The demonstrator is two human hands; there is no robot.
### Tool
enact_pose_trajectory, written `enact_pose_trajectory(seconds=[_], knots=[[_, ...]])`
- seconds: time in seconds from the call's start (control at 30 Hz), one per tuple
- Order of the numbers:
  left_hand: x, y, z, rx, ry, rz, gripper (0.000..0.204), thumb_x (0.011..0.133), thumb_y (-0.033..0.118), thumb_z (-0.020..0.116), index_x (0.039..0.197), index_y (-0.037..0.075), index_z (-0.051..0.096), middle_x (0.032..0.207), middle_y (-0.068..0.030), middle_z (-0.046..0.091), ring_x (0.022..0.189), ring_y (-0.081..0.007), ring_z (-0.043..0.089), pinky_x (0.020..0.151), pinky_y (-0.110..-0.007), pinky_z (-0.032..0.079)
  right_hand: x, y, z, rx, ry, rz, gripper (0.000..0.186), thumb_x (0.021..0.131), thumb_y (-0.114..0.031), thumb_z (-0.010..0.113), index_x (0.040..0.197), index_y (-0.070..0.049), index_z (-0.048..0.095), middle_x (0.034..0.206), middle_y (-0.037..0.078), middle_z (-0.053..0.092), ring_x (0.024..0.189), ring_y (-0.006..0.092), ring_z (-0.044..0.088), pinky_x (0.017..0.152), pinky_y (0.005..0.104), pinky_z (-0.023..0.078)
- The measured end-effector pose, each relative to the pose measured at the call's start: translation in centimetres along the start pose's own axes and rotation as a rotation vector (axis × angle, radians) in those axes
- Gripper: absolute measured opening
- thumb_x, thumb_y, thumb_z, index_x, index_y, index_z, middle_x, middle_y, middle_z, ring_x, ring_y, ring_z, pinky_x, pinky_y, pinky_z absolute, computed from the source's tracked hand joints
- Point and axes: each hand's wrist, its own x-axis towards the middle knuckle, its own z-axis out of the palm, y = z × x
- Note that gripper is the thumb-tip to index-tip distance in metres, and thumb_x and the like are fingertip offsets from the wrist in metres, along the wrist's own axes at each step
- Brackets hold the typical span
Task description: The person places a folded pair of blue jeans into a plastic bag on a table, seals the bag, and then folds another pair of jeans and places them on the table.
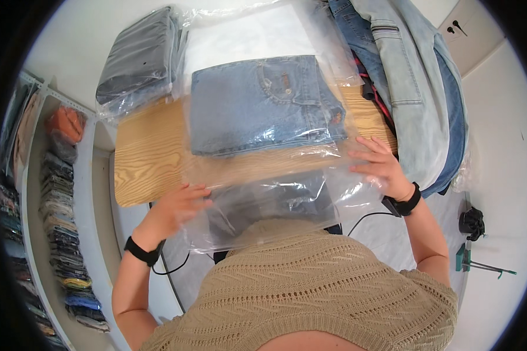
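A folded pair of blue jeans (263, 105) lies inside a large clear plastic bag (263, 193) on a light wooden table (146, 164). The bag's open end hangs over the table's near edge toward me. My left hand (178, 207) holds the bag's near left edge, fingers partly behind the film. My right hand (380, 167) presses on the bag's right side beside the jeans, fingers spread. Both wrists wear black bands.
A bagged dark garment (140, 58) lies at the table's far left. A heap of light denim jackets and jeans (410, 76) covers the right end. White shelves with stacked folded clothes (58, 234) stand at left. A black cable (363, 217) hangs below the table.
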Motion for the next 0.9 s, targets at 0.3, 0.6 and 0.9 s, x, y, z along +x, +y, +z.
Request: enact_pose_trajectory(seconds=[0.3,0.6,0.9], knots=[[6.6,-9.4,-3.0,-1.309,0.361,-0.702,0.049,0.095,0.040,0.042,0.072,0.002,0.064,0.065,-0.0101,0.065,0.059,-0.0195,0.064,0.057,-0.026,0.048,7.6,5.1,0.8,1.421,0.312,0.950,0.027,0.094,-0.022,0.046,0.083,-0.002,0.061,0.069,0.006,0.061,0.057,0.0150,0.059,0.058,0.0277,0.049],[4.4,-7.3,-1.2,-1.074,0.640,-0.693,0.041,0.095,0.040,0.046,0.091,0.003,0.062,0.091,-0.0051,0.065,0.084,-0.0133,0.060,0.078,-0.027,0.044,5.1,4.9,2.4,1.432,0.541,0.821,0.034,0.096,-0.029,0.045,0.090,0.000,0.061,0.084,0.007,0.064,0.075,0.0152,0.060,0.070,0.0283,0.047],[4.8,-4.5,1.8,-0.818,0.822,-0.595,0.027,0.096,0.028,0.047,0.090,0.004,0.058,0.086,-0.0030,0.061,0.080,-0.0103,0.055,0.075,-0.023,0.042,5.1,2.3,3.5,0.803,0.719,0.808,0.023,0.092,-0.019,0.055,0.097,0.002,0.063,0.088,0.004,0.065,0.085,0.0099,0.057,0.080,0.0238,0.042]])
